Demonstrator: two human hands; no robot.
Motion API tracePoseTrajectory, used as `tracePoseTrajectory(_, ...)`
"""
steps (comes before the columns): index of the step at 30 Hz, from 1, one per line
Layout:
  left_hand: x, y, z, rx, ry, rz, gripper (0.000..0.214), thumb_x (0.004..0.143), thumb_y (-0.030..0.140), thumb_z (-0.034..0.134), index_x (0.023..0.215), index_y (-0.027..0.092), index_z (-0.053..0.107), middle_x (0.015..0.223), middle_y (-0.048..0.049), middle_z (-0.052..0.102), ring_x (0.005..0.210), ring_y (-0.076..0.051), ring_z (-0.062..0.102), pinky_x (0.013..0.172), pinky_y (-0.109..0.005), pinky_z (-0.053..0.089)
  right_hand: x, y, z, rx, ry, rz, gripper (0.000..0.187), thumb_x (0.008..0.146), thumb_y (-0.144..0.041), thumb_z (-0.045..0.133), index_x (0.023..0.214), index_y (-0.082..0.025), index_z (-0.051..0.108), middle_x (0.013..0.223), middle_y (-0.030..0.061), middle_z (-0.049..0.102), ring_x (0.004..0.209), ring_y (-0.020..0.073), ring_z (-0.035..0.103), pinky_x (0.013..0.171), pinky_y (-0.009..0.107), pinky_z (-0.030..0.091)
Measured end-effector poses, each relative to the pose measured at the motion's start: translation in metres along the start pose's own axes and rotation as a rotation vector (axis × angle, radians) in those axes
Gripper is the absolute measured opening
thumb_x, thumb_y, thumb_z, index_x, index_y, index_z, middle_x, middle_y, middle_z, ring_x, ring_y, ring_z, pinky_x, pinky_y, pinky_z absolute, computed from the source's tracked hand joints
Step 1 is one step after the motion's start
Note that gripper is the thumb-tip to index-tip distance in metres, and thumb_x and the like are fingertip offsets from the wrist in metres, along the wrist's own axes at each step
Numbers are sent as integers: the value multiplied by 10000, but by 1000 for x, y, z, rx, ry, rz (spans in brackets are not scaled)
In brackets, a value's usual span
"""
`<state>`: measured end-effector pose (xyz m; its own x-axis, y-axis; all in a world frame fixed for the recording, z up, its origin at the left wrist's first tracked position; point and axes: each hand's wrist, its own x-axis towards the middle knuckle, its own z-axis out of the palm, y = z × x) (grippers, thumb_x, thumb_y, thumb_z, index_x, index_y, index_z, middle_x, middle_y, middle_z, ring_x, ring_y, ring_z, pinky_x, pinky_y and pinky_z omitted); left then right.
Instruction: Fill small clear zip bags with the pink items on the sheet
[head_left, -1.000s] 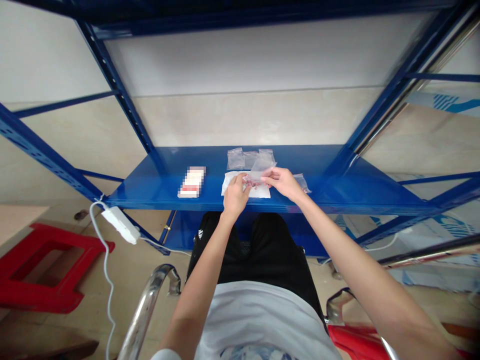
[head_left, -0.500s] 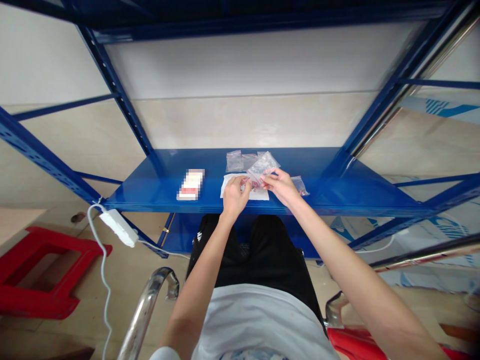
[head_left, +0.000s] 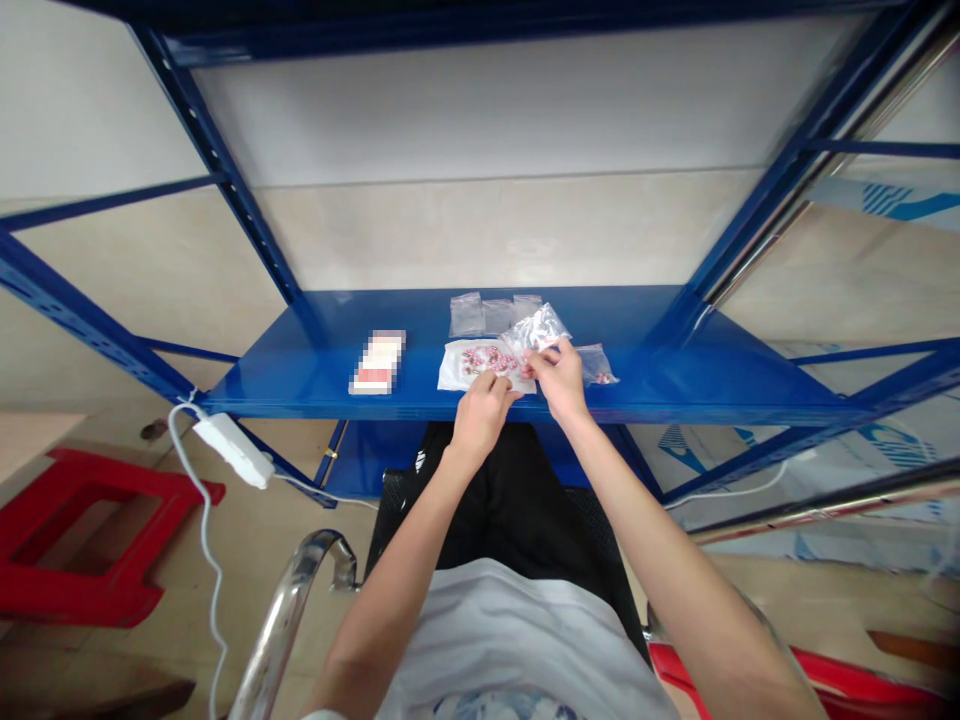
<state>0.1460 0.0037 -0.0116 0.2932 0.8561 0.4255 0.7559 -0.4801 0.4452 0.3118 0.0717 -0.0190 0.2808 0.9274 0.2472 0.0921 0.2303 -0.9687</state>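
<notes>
Plastic bag (head_left: 541, 326): clear, small, crinkled; held just above the blue shelf (head_left: 315, 372), over the far right corner of the white sheet (head_left: 454, 374)
Right hand (head_left: 559, 378): thumb and fingers clamped on the bag's lower edge
Left hand (head_left: 480, 405): fingertips drawn together just beside the right hand's, at the sheet's near edge; we cannot tell whether they pinch anything
Handling: we judge the bag feather-light, limp and slippery, best pinched at its rim, not its belly
Pink pieces (head_left: 486, 358): heaped on the sheet
Spare bags (head_left: 468, 313): lying at the shelf's back
Box (head_left: 377, 362): on the shelf, well left
</notes>
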Motion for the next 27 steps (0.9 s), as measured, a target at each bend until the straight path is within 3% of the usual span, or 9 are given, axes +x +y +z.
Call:
tracePoseTrajectory(5, 7, -10, -9, -117, 14, 30, 169, 1074, 249, 620, 964, 174, 723, 1027, -87, 685, 1008, -215, 694, 962, -316, 554, -3, -2, -2, 37, -10, 16, 542, 742, -588, 808, 1055, -295, 477, 744, -29, 687, 704, 250, 748, 727, 416, 655)
tracePoseTrajectory(8, 12, -16, -18, -227, 16, -10, 121, 1023, 139, 634, 992, 174, 746, 989, -78, 712, 945, -201, 704, 959, -333, 570, -2, -4, -3, 55, -21, 21, 533, 726, -585, 806, 1008, -299, 456, 724, -42, 664, 692, 245, 740, 718, 415, 650)
tracePoseTrajectory(14, 21, -21, -28, -332, -59, -142, 304, 839, -19, 630, 1033, 180, 751, 911, -40, 741, 806, -168, 695, 862, -313, 590, -3, -3, -2, -51, -83, -4, 522, 765, -633, 772, 1023, -303, 460, 795, -3, 720, 734, 258, 760, 687, 395, 643)
tracePoseTrajectory(23, 27, 0, -29, -134, 5, -305, 281, 823, -23, 592, 984, 194, 668, 853, -94, 733, 864, -280, 726, 831, -383, 568, -6, -5, 0, -102, -91, -54, 479, 794, -607, 772, 1020, -303, 479, 797, 22, 776, 714, 298, 805, 706, 417, 657)
tracePoseTrajectory(27, 22, 5, -33, -64, -15, -263, 336, 882, -33, 513, 1096, 177, 666, 924, -143, 758, 921, -306, 743, 856, -396, 559, -5, -4, -2, -126, -90, -79, 474, 807, -623, 759, 1021, -303, 481, 803, 23, 779, 705, 295, 802, 703, 415, 652)
